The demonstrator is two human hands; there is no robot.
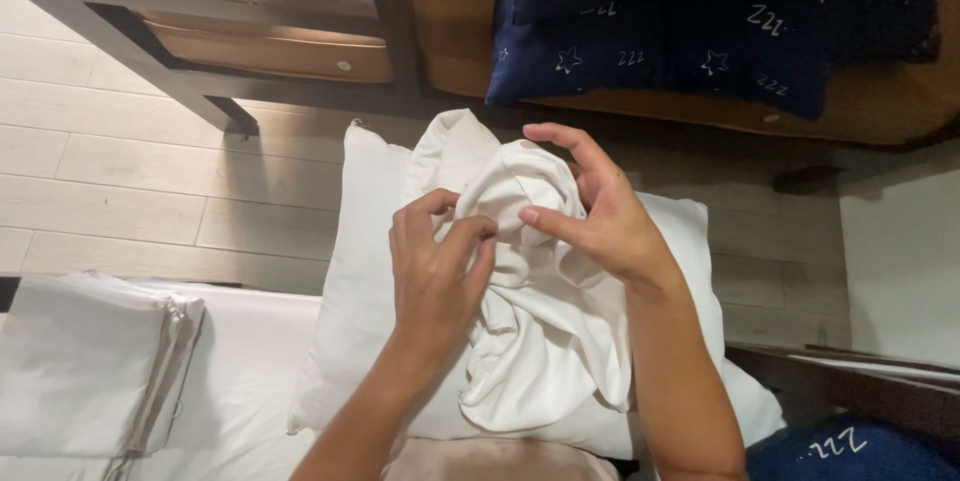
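A bunched white pillowcase (545, 331) lies on top of a white pillow (365, 271) on the bed in front of me. My left hand (435, 271) pinches the crumpled cloth near its top with thumb and fingers. My right hand (590, 206) grips the same bundle from the right, thumb pressed on the fabric and fingers curled over it. Both hands hold the pillowcase close together at the top of the bundle.
A stack of folded white linen (85, 366) sits at the lower left on the white mattress (245, 381). A dark blue star-patterned blanket (700, 26) lies on a wooden bunk bed (280, 46) across the light plank floor (130, 181). Another blue piece (850, 451) shows at the lower right.
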